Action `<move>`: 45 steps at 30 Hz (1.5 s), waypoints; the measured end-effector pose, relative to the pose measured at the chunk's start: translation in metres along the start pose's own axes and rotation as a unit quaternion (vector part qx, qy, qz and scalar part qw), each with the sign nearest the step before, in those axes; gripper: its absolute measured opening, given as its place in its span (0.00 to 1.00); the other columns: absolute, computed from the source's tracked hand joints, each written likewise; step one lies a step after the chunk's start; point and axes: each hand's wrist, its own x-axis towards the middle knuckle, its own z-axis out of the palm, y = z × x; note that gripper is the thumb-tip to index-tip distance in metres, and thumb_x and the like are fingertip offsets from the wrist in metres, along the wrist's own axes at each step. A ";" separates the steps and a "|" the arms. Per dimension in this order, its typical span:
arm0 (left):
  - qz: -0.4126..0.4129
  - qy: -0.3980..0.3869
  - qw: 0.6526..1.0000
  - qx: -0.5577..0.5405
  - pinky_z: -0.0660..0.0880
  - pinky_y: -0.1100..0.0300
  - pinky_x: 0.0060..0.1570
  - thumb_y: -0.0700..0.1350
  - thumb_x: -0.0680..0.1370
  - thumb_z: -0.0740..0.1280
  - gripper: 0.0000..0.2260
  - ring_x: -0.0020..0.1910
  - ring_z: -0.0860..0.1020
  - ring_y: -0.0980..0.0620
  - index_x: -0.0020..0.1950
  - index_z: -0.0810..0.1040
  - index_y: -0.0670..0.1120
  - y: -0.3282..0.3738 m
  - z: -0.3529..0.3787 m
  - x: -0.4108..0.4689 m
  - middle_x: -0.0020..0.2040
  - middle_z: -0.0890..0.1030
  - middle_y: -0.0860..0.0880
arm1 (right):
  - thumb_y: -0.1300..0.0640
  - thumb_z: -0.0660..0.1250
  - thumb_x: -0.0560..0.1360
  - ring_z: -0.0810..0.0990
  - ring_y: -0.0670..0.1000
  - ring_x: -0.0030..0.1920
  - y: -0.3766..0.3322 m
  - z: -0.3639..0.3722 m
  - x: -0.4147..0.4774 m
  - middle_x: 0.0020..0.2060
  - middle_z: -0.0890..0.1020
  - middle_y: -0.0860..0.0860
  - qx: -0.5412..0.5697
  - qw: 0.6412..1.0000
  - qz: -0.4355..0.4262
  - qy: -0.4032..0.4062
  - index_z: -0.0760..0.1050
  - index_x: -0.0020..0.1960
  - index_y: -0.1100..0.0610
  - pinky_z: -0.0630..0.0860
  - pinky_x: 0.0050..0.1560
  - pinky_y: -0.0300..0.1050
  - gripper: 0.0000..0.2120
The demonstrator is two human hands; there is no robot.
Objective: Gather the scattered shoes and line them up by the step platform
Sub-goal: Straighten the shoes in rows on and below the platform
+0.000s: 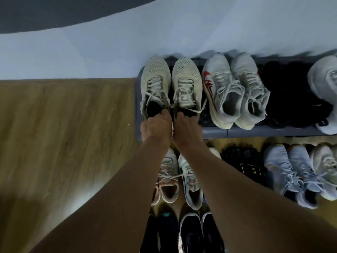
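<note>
hands (171, 127) gripping 2 perforated mesh sneakers (171, 84), ridged platform (255, 132)

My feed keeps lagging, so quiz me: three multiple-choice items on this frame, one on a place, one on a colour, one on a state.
1. Where does the cream perforated-mesh sneaker pair sit?
A. At the left end of the grey step platform
B. On the bare wooden floor, left
C. At the platform's right end

2. What colour is the logo on the white lace-up sneaker next to that pair?
A. Blue
B. Red
C. Green

3. What are the hands doing?
A. Both hang free above the floor
B. Only one touches a shoe
C. Each grips one cream sneaker at its heel opening

Key: 1 A, the pair stands on the platform's leftmost spot. 2 B, a red mark runs along its side. 3 C, the left hand and right hand each have fingers hooked into a sneaker's collar.
</note>
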 end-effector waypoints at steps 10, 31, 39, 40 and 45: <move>-0.088 0.096 0.972 -0.194 0.73 0.47 0.48 0.47 0.77 0.64 0.17 0.53 0.76 0.36 0.63 0.70 0.42 0.020 0.000 -0.009 0.63 0.69 0.39 | 0.59 0.58 0.77 0.75 0.61 0.56 0.057 -0.023 -0.015 0.55 0.80 0.59 0.127 0.973 -0.152 0.122 0.72 0.65 0.61 0.74 0.52 0.54 0.18; 0.136 0.030 0.990 0.003 0.74 0.47 0.47 0.40 0.80 0.58 0.14 0.52 0.79 0.37 0.66 0.69 0.41 0.183 -0.004 0.033 0.55 0.79 0.37 | 0.67 0.62 0.75 0.71 0.61 0.61 0.202 -0.069 0.021 0.54 0.78 0.59 0.037 0.999 -0.027 0.028 0.70 0.57 0.62 0.71 0.53 0.53 0.11; 0.169 0.144 0.949 -0.222 0.73 0.50 0.43 0.45 0.80 0.58 0.11 0.48 0.77 0.41 0.59 0.74 0.45 0.268 -0.038 0.015 0.58 0.73 0.43 | 0.59 0.60 0.77 0.76 0.59 0.54 0.268 -0.105 0.010 0.53 0.80 0.55 0.093 0.974 -0.025 0.204 0.75 0.59 0.57 0.73 0.50 0.53 0.12; 0.195 0.128 0.943 -0.239 0.73 0.50 0.44 0.45 0.80 0.59 0.10 0.47 0.77 0.42 0.59 0.74 0.45 0.284 -0.037 0.020 0.57 0.73 0.44 | 0.59 0.59 0.76 0.75 0.59 0.55 0.285 -0.111 0.010 0.54 0.79 0.55 0.084 0.973 -0.006 0.217 0.74 0.60 0.57 0.73 0.52 0.54 0.13; 0.236 -0.039 0.956 -0.167 0.75 0.51 0.44 0.44 0.77 0.64 0.13 0.46 0.77 0.43 0.60 0.70 0.44 0.352 -0.016 0.045 0.51 0.77 0.43 | 0.59 0.61 0.76 0.67 0.58 0.67 0.351 -0.120 0.013 0.63 0.72 0.53 0.026 0.991 0.088 0.098 0.66 0.66 0.55 0.67 0.60 0.58 0.19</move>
